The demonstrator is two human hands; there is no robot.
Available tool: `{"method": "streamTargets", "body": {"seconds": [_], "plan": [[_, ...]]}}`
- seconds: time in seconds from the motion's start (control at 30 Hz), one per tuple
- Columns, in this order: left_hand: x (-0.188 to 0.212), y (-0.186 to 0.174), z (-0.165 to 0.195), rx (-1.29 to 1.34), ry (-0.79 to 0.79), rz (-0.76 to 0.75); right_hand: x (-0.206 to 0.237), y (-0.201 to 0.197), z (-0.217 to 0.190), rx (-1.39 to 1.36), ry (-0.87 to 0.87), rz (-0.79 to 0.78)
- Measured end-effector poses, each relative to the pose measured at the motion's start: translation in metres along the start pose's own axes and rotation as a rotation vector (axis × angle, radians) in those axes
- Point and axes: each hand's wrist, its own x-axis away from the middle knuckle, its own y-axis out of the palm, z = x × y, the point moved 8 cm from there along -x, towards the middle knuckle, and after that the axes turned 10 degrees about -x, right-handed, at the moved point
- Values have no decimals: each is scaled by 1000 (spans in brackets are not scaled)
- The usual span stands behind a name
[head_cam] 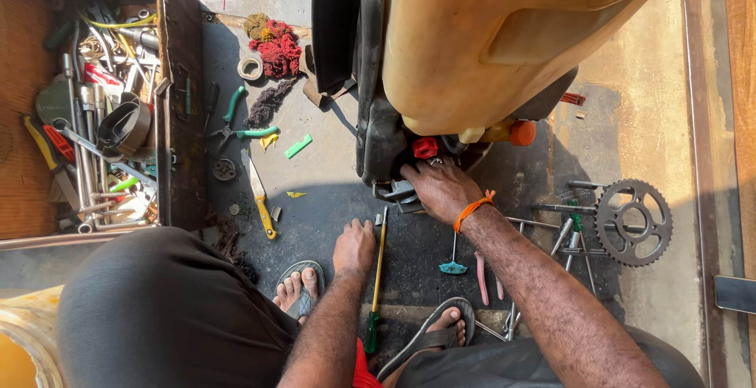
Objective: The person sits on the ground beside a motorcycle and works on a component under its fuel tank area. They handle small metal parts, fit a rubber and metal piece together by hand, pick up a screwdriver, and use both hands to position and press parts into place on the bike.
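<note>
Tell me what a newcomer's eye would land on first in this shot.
First, the big yellow-tan motorcycle tank filling the top centre, with the right hand pressed against the engine parts beneath it, an orange band on the wrist. Next, the toothed sprocket lying on the floor at right among loose spanners, and the open toolbox crammed with tools at left. The left hand rests beside a long screwdriver.

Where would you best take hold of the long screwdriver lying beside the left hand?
Grip the screwdriver by its green handle, the near end by the sandalled feet, coming from above. It lies flat on the floor, its thin shaft pointing away, right beside the left hand.
</note>
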Motion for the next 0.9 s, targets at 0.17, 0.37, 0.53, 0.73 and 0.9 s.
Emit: {"method": "streamTargets", "body": {"seconds": [0.17, 0.37, 0.53, 0.73, 0.9], "plan": [[-1, -21, -22, 240, -327, 9, 4, -6, -1, 29, 24, -20], [13, -98, -37, 817, -785, 273, 9, -17, -9, 19, -31, 90], [8, -163, 3, 879, -362, 510, 14, -13, -8, 6, -17, 94], [14, -172, 28, 832, -218, 529, 26, -27, -16, 57, -137, 276], [6, -180, 60, 600, 52, 636, 28, -29, -15, 61, -125, 261]]}}
